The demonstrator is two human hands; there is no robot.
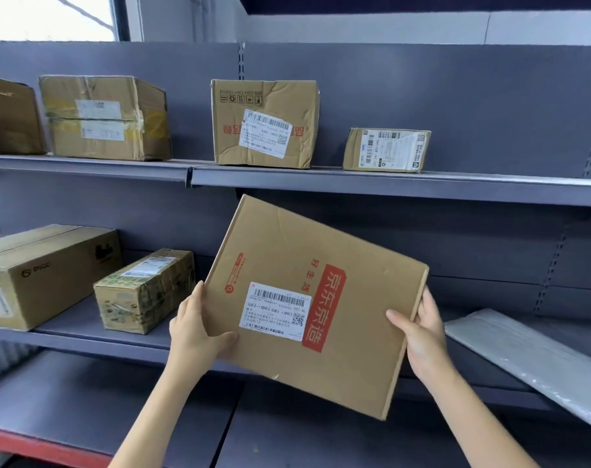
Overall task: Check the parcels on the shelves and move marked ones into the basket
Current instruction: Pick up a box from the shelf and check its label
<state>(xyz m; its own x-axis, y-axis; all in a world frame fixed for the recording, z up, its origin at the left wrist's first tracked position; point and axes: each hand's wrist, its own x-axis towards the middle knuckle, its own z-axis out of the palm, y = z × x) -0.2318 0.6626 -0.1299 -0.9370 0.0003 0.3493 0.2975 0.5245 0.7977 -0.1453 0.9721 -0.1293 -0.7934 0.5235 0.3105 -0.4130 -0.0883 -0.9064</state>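
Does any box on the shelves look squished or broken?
Yes. On the top shelf, the middle box has a crumpled, dented front. The taped box left of it looks creased too. The flat box in both hands looks fine.

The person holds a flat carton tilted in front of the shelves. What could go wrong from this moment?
1. The flat carton is held only at its edges by the left hand and right hand; tilted like this, it may slip.
2. Its upper corner sits close to the upper shelf edge and could knock it if lifted.
3. The grey poly mailer appears to overhang the lower shelf beside the right hand; a bump might drop it.
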